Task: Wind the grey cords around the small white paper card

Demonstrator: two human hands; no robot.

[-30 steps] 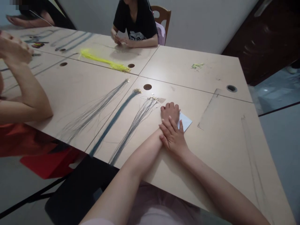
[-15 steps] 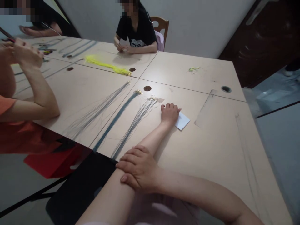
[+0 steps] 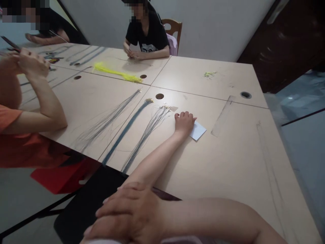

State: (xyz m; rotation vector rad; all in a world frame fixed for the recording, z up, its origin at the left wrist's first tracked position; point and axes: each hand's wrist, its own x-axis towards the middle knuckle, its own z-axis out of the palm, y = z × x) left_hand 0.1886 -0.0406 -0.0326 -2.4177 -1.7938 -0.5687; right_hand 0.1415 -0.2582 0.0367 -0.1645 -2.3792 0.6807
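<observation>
My left hand (image 3: 185,123) rests palm down on the table with its fingers apart and a little bent. Its thumb side touches a small white sheet of paper (image 3: 198,130), partly under the hand. My right hand (image 3: 132,211) lies across my left forearm (image 3: 154,161) near the elbow, fingers spread over it. Left of my left hand lies a loose bundle of grey cords (image 3: 146,135) with gold-coloured ends. Beside it are a tighter blue-grey bundle (image 3: 127,130) and another thin grey bundle (image 3: 111,118).
A yellow cord bundle (image 3: 116,72) lies farther back on the table (image 3: 241,162). Small yellow-green scraps (image 3: 210,74) are at the far right. A co-worker in orange (image 3: 33,118) holds up a dark tool at left. Another person (image 3: 147,37) sits opposite; a third is at far left.
My right hand has slid down my left forearm toward the elbow, nearer to me. My left hand stays by the white paper. The view has shifted slightly.
</observation>
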